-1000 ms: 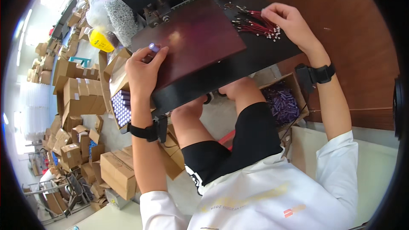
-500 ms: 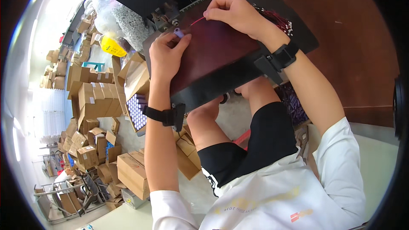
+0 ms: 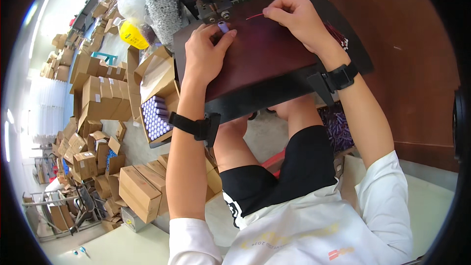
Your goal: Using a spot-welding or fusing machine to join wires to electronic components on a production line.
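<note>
Narrowly, both hands (image 3: 203,54) (image 3: 300,22) pinch: left a stubby purple cylinder (image 3: 223,27), right thin red wire (image 3: 255,17)

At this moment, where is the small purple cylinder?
In the head view's upper middle, the small purple cylinder is pinched in the left hand, just below the metal fixture and left of the red wire in the right hand.
</note>
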`<action>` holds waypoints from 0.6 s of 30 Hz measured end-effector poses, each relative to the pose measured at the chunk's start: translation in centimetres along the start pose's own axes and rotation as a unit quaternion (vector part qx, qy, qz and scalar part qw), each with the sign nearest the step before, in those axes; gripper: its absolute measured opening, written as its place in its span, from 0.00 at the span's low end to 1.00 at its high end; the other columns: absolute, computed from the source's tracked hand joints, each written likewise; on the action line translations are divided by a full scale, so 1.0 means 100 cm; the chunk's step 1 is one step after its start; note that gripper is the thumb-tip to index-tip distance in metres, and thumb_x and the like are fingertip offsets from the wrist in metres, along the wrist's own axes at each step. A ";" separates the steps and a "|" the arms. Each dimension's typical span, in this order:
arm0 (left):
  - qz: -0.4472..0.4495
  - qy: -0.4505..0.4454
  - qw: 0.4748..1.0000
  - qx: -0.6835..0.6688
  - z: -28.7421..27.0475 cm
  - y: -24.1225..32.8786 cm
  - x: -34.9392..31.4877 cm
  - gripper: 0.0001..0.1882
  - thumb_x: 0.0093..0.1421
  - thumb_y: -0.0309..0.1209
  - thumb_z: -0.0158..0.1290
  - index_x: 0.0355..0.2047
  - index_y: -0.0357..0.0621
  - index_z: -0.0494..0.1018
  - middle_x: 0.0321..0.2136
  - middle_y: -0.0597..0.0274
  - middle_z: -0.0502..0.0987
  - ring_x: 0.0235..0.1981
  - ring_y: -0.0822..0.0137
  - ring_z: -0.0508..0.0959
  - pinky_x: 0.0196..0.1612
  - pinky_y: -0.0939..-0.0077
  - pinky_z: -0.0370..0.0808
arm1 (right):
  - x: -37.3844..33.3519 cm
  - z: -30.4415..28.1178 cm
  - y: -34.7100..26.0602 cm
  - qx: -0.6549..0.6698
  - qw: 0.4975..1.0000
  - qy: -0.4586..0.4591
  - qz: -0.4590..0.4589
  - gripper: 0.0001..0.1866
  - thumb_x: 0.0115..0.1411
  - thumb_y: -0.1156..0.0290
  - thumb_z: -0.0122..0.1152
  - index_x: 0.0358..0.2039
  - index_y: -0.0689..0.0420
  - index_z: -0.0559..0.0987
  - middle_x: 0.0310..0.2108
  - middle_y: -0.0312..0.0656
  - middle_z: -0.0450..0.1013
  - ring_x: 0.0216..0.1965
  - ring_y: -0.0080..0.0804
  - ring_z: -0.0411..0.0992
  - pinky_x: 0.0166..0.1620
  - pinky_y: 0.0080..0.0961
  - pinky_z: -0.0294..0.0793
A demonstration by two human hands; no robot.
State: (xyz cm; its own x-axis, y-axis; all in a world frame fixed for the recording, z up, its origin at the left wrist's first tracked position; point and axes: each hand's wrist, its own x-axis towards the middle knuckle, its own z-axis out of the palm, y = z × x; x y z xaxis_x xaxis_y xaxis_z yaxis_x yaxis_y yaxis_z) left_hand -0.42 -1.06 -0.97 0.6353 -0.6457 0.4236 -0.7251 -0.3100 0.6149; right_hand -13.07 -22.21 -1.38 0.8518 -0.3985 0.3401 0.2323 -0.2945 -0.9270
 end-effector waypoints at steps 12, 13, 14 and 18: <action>0.011 -0.001 1.000 0.012 0.002 -0.007 0.001 0.19 0.59 0.44 0.62 0.33 0.37 0.81 0.31 0.50 0.79 0.36 0.48 0.78 0.40 0.57 0.73 | -0.001 0.002 0.000 0.014 1.000 0.016 0.001 0.08 0.63 0.70 0.67 0.35 0.63 0.84 0.28 0.28 0.74 0.30 0.13 0.65 0.34 0.15 0.64; 0.009 -0.003 1.000 0.011 0.003 -0.007 0.001 0.19 0.59 0.44 0.62 0.33 0.37 0.81 0.31 0.51 0.78 0.35 0.47 0.78 0.40 0.57 0.73 | -0.001 0.001 0.000 0.015 1.000 0.015 -0.001 0.08 0.63 0.70 0.67 0.35 0.63 0.84 0.28 0.28 0.74 0.30 0.13 0.65 0.34 0.15 0.64; 0.007 -0.004 1.000 0.011 0.003 -0.007 0.001 0.20 0.59 0.45 0.62 0.32 0.37 0.81 0.30 0.51 0.78 0.35 0.47 0.78 0.40 0.57 0.73 | -0.001 0.002 0.000 0.014 1.000 0.014 -0.001 0.08 0.63 0.70 0.67 0.35 0.63 0.84 0.28 0.28 0.74 0.30 0.13 0.65 0.34 0.15 0.64; 0.004 -0.009 1.000 0.025 0.003 -0.006 0.002 0.20 0.60 0.46 0.62 0.31 0.36 0.81 0.30 0.51 0.78 0.35 0.46 0.78 0.39 0.56 0.73 | 0.000 0.001 0.002 0.016 1.000 0.017 -0.006 0.08 0.63 0.71 0.67 0.35 0.63 0.84 0.29 0.28 0.74 0.30 0.13 0.65 0.34 0.15 0.64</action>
State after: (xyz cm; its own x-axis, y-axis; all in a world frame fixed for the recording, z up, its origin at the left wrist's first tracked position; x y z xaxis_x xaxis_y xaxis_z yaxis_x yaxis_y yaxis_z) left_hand 0.13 -1.22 -1.43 0.6246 -0.6612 0.4155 -0.7430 -0.3394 0.5769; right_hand -13.01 -22.20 -1.56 0.8330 -0.4237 0.3557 0.2580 -0.2713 -0.9273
